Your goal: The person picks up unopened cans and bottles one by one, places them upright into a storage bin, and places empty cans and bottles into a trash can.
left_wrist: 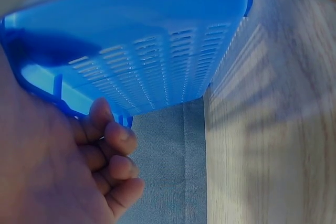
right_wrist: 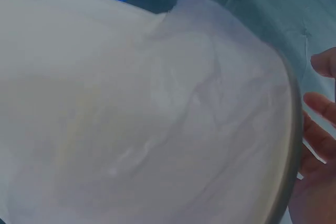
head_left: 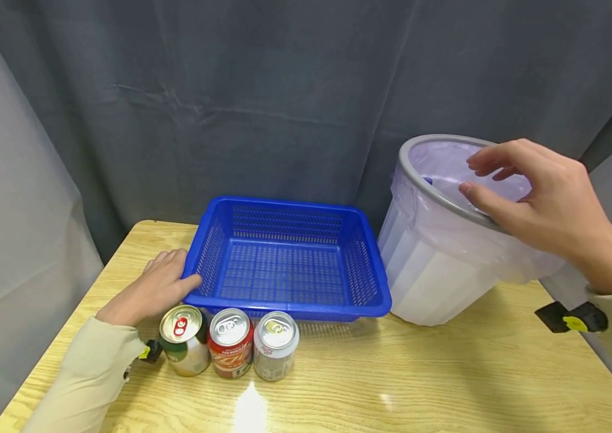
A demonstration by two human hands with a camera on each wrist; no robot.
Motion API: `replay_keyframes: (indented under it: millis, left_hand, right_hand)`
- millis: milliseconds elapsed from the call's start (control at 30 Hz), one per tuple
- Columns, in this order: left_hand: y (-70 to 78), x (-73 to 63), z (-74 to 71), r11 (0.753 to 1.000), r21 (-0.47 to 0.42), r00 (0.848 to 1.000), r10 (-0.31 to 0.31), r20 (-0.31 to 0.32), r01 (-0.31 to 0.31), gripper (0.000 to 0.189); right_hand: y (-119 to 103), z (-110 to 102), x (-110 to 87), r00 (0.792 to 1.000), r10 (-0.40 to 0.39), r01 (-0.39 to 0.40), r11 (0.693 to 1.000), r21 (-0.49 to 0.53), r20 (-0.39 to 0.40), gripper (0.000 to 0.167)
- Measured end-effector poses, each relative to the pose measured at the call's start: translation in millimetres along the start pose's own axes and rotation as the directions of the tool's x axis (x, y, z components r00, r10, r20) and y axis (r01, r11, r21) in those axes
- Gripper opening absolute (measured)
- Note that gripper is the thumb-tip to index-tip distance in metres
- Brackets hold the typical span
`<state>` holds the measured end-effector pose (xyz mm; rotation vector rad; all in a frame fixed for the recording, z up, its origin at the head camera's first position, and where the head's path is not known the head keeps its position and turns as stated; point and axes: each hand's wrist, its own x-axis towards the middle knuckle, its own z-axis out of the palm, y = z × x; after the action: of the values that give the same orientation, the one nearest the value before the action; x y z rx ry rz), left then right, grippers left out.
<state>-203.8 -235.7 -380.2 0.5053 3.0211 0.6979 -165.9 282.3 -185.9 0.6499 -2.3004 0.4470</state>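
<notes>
A blue plastic basket (head_left: 284, 310) with slotted walls sits on the table, nothing visible inside it. My left hand (head_left: 156, 288) holds its left rim, the thumb over the edge; in the left wrist view the fingers (left_wrist: 119, 137) curl beside the basket's outer wall (left_wrist: 157, 14). Over the mouth of a white bin (head_left: 441, 264) with a grey rim and translucent liner, my right hand (head_left: 538, 192) hovers with thumb and fingers apart, holding nothing. In the right wrist view, the liner (right_wrist: 157, 119) fills most of the picture. A small blue thing (head_left: 428, 180) shows inside the bin.
Three drink cans stand in a row before the basket: a green-and-gold can (head_left: 183, 343), a red can (head_left: 231, 346) and a silver-white can (head_left: 275, 349). Grey curtains (head_left: 262, 108) hang behind the wooden table (head_left: 419, 379).
</notes>
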Motion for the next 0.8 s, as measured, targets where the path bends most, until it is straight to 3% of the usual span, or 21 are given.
replay_keyframes:
  millis: [267, 433, 567, 800]
  left_hand:
    - [-0.3, 0.8, -0.2, 1.000, 0.005, 1.000, -0.001, -0.002, 0.001, 0.038]
    - [0.2, 0.4, -0.7, 1.000, 0.003, 1.000, -0.005, 0.003, 0.005, 0.039]
    - [1.2, 0.2, -1.3, 1.000, 0.001, 1.000, -0.010, 0.004, 0.010, 0.038]
    - [2.1, 0.6, -1.1, 1.000, -0.004, 1.000, -0.012, 0.003, 0.012, 0.039]
  right_hand:
    - [-10.1, 4.2, -3.8, 0.999, -0.050, 0.050, 0.997, 0.052, -0.011, 0.027]
    - [-15.3, 12.7, -3.2, 0.982, -0.183, 0.186, 0.970, 0.157, -0.033, 0.022]
    - [-19.9, 19.3, -2.7, 0.965, -0.260, 0.258, 0.944, 0.208, -0.020, 0.027]
    - [-30.5, 29.0, -7.0, 0.961, -0.277, 0.270, 0.938, 0.219, 0.001, 0.021]
